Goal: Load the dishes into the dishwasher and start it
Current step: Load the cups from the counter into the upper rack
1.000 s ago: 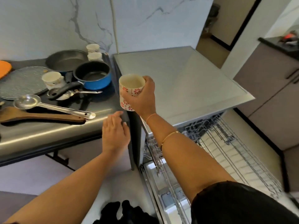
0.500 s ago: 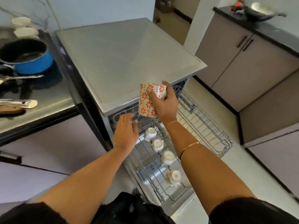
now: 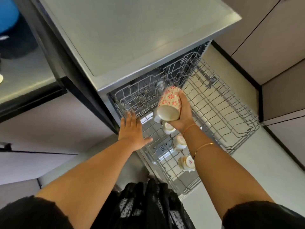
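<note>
Cup with red flowers point(image 3: 170, 104), gripped in the right hand point(image 3: 184, 114), fingers curled round its side. Tilted above the pulled-out rack point(image 3: 222, 103) of the dishwasher point(image 3: 132, 33), near the rack's left edge, just behind a row of small cups point(image 3: 180, 142) standing upside down. Left hand point(image 3: 132, 131) flat, fingers straight and holding nothing, at the left edge of the rack; touching it or not, cannot tell. Step in hand: probably placing this cup. Next: turn mouth down, lower into a free place behind the row, without knocking the small cups.
</note>
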`<move>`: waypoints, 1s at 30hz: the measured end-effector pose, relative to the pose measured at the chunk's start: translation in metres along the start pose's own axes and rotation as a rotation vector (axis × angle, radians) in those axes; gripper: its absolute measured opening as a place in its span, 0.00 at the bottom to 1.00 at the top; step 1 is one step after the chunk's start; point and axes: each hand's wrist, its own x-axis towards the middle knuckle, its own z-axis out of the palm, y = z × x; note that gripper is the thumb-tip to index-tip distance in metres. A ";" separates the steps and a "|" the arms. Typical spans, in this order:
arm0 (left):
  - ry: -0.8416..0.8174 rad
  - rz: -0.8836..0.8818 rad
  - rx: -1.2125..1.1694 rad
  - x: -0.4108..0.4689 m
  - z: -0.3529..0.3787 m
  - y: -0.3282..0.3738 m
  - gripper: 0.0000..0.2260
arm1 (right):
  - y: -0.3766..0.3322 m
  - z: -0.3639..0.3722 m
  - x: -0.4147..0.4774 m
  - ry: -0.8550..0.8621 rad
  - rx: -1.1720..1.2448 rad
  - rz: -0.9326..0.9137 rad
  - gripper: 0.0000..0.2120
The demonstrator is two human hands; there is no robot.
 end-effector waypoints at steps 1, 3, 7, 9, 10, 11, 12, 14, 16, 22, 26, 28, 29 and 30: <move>-0.055 0.034 0.067 0.005 0.003 -0.004 0.48 | -0.001 0.000 0.008 -0.008 -0.029 0.017 0.25; -0.145 0.088 0.172 0.015 0.006 -0.009 0.52 | -0.001 0.004 0.023 -0.045 -0.102 0.055 0.27; -0.205 0.144 0.279 0.028 0.010 -0.013 0.51 | -0.010 0.022 0.049 0.025 -0.388 0.006 0.29; -0.232 0.150 0.273 0.030 0.011 -0.013 0.50 | -0.018 0.028 0.064 0.156 -0.668 -0.128 0.36; -0.246 0.154 0.269 0.030 0.012 -0.014 0.49 | -0.021 0.034 0.070 0.188 -0.875 -0.191 0.40; -0.258 0.158 0.270 0.031 0.012 -0.015 0.50 | -0.023 0.040 0.073 0.201 -1.127 -0.241 0.42; -0.269 0.162 0.275 0.031 0.011 -0.015 0.50 | -0.025 0.047 0.077 0.204 -1.395 -0.293 0.43; -0.287 0.163 0.288 0.032 0.010 -0.015 0.50 | -0.028 0.057 0.084 0.193 -1.881 -0.369 0.45; -0.308 0.166 0.289 0.034 0.008 -0.015 0.51 | -0.028 0.068 0.090 0.156 -2.204 -0.360 0.46; -0.343 0.169 0.277 0.036 0.008 -0.014 0.51 | -0.008 0.087 0.115 -0.088 -2.845 -0.244 0.48; -0.358 0.178 0.254 0.038 0.008 -0.014 0.51 | 0.010 0.092 0.129 -0.113 -3.077 -0.094 0.42; -0.363 0.179 0.242 0.039 0.010 -0.015 0.50 | 0.015 0.091 0.132 -0.099 -3.117 -0.085 0.37; -0.364 0.181 0.239 0.040 0.010 -0.015 0.50 | 0.017 0.090 0.133 -0.089 -3.130 -0.091 0.35; -0.365 0.185 0.236 0.040 0.011 -0.015 0.50 | 0.017 0.090 0.133 -0.080 -3.130 -0.102 0.34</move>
